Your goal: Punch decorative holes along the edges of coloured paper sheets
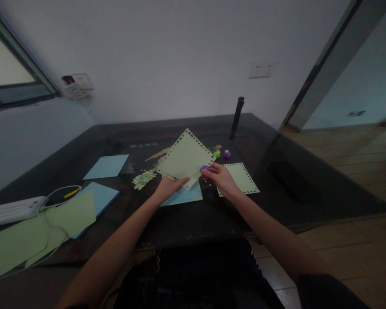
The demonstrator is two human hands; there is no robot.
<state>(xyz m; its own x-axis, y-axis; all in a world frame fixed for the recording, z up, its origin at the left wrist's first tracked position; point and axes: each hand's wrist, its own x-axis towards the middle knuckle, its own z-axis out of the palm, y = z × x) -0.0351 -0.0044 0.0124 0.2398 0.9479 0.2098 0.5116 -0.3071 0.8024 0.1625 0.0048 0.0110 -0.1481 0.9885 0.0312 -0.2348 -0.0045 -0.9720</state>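
Centre of frame: green sheet (186,158), edges punched, held tilted above the dark table (212,214).
Left hand (169,187): fingers pinching the sheet's lower corner.
Right hand (220,177): fingers closed on a purple punch (205,168) at the sheet's right edge.

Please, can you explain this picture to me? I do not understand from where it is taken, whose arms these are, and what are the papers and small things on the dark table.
The picture comes from a camera worn on a person's head, looking down, so both arms are that person's own. The left hand holds up a pale green sheet with small holes punched along its edges. The right hand presses a small purple punch onto that sheet's edge. On the dark table lie another punched green sheet, blue sheets, a heap of paper bits, a green punch and another purple punch. At far left lie plain green papers and a white device with a cable.
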